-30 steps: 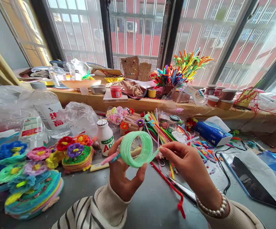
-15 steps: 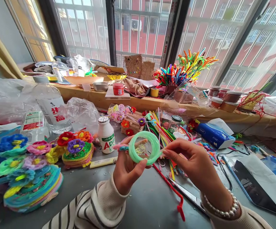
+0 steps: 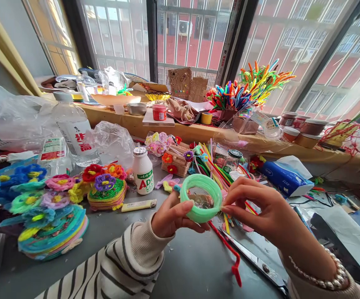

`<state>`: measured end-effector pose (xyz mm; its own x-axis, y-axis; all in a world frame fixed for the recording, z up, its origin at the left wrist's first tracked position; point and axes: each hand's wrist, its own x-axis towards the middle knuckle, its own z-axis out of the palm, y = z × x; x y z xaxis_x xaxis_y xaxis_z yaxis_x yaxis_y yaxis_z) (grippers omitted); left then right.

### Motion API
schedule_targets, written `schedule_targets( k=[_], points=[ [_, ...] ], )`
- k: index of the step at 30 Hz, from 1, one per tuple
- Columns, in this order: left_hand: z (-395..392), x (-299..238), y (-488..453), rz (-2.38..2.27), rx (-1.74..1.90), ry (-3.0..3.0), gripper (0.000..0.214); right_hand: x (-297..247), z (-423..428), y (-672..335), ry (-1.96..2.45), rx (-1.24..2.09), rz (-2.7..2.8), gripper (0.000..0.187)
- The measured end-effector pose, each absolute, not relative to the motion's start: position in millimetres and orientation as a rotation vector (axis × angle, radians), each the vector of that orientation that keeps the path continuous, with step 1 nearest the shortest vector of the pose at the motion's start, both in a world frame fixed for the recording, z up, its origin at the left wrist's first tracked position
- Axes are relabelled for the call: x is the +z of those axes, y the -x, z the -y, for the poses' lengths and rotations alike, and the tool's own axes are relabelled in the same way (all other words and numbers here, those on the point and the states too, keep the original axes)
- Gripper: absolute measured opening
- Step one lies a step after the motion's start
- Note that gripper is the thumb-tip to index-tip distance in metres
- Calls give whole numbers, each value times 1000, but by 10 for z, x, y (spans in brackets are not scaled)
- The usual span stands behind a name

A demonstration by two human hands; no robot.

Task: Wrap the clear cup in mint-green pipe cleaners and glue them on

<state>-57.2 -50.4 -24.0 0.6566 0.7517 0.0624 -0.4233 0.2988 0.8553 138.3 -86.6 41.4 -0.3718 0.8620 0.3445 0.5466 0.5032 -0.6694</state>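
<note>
A pale green ring, which looks like coiled pipe cleaner, is held up over the table, tilted with its open middle facing me. My left hand grips its left and lower side, thumb on the near rim and fingers underneath. At the ring's right edge my right hand pinches finger and thumb together, seemingly on a thin end of it; the tips hide the rest. Below lie a red pipe cleaner and large scissors. Behind the ring spreads a pile of coloured pipe cleaners.
On the left stand pipe-cleaner flower pieces, a white drink bottle and clear water bottles. A lighter lies near my left hand. On the right are a blue tissue pack and a dark tablet. Jars line the sill.
Both hands and the ring have moved slightly right and down, and the ring is tipped flatter. The view has shifted left, showing more of the scissors. Both grips stay the same.
</note>
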Motion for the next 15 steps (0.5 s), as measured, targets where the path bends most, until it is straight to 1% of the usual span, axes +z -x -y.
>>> schedule_targets(
  k=[6,11,15],
  points=[
    [473,-293,565,-331,734,-960,44,434,853,-1420,1141,557,2136,11],
    [482,-290,560,-303,641,-992,46,468,864,-1471,1134,541,2270,23],
    [503,-257,550,-295,564,-1019,45,516,899,-1493,1111,550,2381,19]
  ],
)
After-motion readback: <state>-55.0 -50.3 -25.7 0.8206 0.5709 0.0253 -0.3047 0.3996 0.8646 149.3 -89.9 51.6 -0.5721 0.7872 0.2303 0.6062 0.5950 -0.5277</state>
